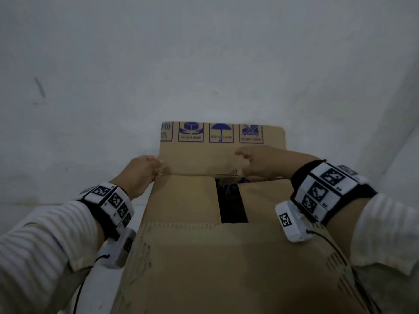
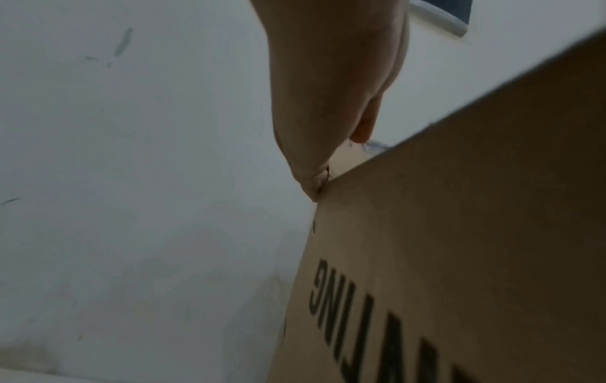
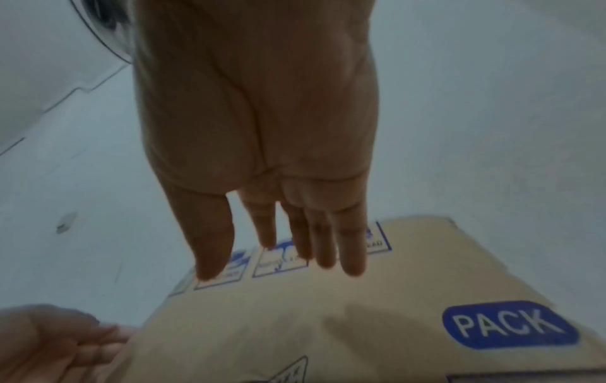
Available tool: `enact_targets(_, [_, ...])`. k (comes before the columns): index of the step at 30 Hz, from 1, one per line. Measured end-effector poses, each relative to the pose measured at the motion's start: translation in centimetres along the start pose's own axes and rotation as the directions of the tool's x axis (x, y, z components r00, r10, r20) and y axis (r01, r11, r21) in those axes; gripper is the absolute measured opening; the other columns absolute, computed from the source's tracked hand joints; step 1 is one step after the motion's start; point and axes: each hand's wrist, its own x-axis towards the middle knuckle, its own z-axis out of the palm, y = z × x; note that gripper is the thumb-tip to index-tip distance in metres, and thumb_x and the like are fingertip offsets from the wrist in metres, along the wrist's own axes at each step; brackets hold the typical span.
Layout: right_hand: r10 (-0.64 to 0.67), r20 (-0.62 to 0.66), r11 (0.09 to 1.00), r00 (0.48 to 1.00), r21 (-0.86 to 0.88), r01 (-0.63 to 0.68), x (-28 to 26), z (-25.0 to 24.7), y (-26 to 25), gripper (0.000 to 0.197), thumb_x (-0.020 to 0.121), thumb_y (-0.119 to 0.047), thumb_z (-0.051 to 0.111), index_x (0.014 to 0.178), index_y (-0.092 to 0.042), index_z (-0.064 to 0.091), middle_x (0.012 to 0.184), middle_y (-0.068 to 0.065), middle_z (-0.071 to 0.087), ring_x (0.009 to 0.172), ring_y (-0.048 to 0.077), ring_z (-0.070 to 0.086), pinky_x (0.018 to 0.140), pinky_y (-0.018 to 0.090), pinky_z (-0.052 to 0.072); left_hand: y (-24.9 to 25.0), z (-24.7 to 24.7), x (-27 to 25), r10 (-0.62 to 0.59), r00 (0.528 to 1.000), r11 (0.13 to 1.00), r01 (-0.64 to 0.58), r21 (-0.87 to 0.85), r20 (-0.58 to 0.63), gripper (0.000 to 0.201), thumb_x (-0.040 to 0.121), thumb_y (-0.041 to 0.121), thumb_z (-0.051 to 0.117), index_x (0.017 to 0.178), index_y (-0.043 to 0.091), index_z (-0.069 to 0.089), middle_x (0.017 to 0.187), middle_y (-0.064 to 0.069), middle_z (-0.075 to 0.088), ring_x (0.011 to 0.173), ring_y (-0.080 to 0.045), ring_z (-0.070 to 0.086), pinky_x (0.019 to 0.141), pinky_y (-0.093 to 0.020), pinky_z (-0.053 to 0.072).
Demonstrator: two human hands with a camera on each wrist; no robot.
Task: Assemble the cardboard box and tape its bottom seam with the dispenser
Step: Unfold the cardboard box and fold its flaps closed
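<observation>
A brown cardboard box [image 1: 192,245] stands in front of me with its end up. Two inner flaps lie folded in, with a dark gap [image 1: 231,205] between them. The far flap [image 1: 204,157], printed with blue handling symbols, sticks out away from me; it shows again in the right wrist view as the far flap [image 3: 360,311]. My left hand [image 1: 147,168] holds that flap's left edge near the fold, thumb on one side and fingers [image 3: 108,334] on the other. My right hand [image 1: 251,159] hovers over the flap with straight fingers [image 3: 324,246]; whether they touch it I cannot tell. No tape dispenser is in view.
The box stands on a pale white floor [image 1: 113,87] with a few dark scuff marks. A white object with a round dark opening [image 3: 49,64] stands off to the right. The box's printed side [image 2: 459,233] fills the space beside my left wrist.
</observation>
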Motion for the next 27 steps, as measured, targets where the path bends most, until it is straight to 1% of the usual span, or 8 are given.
enact_targets(2, [-0.02,-0.168,0.999,0.986,0.023,0.025,0.3,-0.3,-0.5,0.074,0.089,-0.032,0.06,0.15,-0.024,0.018,0.157,0.008,0.021,0.142,0.028,0.024,0.111,0.039,0.028,0.9,-0.6,0.1,0.087,0.996,0.995,-0.087,-0.042,-0.004,0.016,0.094,0.013,0.051,0.099,0.0,0.058,0.086,-0.008,0.072,0.079,-0.021,0.067,0.085,-0.033,0.051])
enact_targets(5, [-0.009,-0.439,0.995,0.899,0.083,0.05,0.0,-0.8,-1.4,0.074,0.088,-0.028,0.062,0.149,-0.025,0.02,0.152,0.01,0.024,0.139,0.032,0.023,0.111,0.042,0.028,2.3,-1.0,-0.7,0.211,0.977,0.976,-0.211,-0.048,0.011,0.04,0.097,0.036,0.047,0.124,0.008,0.054,0.114,-0.007,0.067,0.1,-0.022,0.065,0.092,-0.035,0.05])
enact_targets(9, [0.042,-0.509,0.986,0.86,-0.116,-0.117,-1.5,-1.7,-3.1,0.043,0.091,-0.029,0.056,0.132,-0.021,0.047,0.13,0.012,0.049,0.117,0.033,0.045,0.094,0.041,0.037,2.7,-0.9,-2.8,0.36,0.933,0.932,-0.361,0.019,0.025,0.039,0.099,0.043,0.032,0.104,0.021,0.064,0.104,0.0,0.068,0.094,-0.011,0.063,0.086,-0.023,0.051])
enact_targets(12, [0.029,-0.329,0.955,0.944,-0.269,-0.123,-3.4,-2.3,-4.5,0.028,0.091,-0.029,0.056,0.106,-0.006,0.065,0.112,0.015,0.064,0.098,0.033,0.059,0.079,0.037,0.046,1.7,-1.8,-4.5,0.413,0.908,0.907,-0.417,0.06,0.074,0.04,0.098,0.048,0.034,0.092,0.025,0.066,0.102,-0.003,0.068,0.1,-0.015,0.064,0.093,-0.027,0.05])
enact_targets(16, [0.101,-0.022,0.942,0.995,-0.32,-0.103,-5.8,-2.0,-5.9,0.032,0.088,-0.029,0.063,0.104,-0.001,0.067,0.108,0.019,0.067,0.093,0.034,0.063,0.06,0.029,0.044,-0.2,-2.9,-7.1,0.463,0.859,0.822,-0.508,0.255,0.22,0.034,0.088,0.05,0.037,0.089,0.033,0.067,0.105,-0.003,0.068,0.104,-0.015,0.061,0.095,-0.025,0.043])
enact_targets(19, [0.188,0.116,0.958,0.975,-0.24,-0.156,-6.4,-0.5,-5.9,0.021,0.091,-0.021,0.061,0.106,-0.007,0.066,0.103,0.013,0.069,0.086,0.026,0.066,0.071,0.032,0.054,-1.8,-3.4,-8.7,0.431,0.85,0.752,-0.524,0.4,0.303,0.026,0.083,0.054,0.038,0.09,0.045,0.061,0.105,0.012,0.065,0.105,-0.01,0.057,0.088,-0.014,0.04])
enact_targets(22, [0.277,0.238,0.947,0.931,-0.232,-0.222,-6.7,1.4,-5.9,0.031,0.093,-0.017,0.057,0.123,-0.016,0.06,0.115,0.008,0.065,0.098,0.024,0.064,0.085,0.034,0.055,-3.2,-3.8,-9.7,0.337,0.849,0.72,-0.51,0.47,0.407,0.012,0.093,0.044,0.049,0.092,0.05,0.059,0.113,0.02,0.059,0.119,-0.006,0.05,0.102,-0.021,0.036])
enact_targets(27, [0.298,0.302,0.916,0.906,-0.356,-0.183,-7.7,3.9,-7.8,0.045,0.093,-0.028,0.058,0.136,-0.018,0.05,0.137,0.006,0.053,0.121,0.028,0.053,0.102,0.039,0.046,-4.3,-4.2,-11.4,0.229,0.833,0.608,-0.527,0.594,0.504,0.041,0.096,0.039,0.046,0.134,0.025,0.054,0.15,0.009,0.039,0.142,-0.002,0.02,0.112,-0.022,0.017])
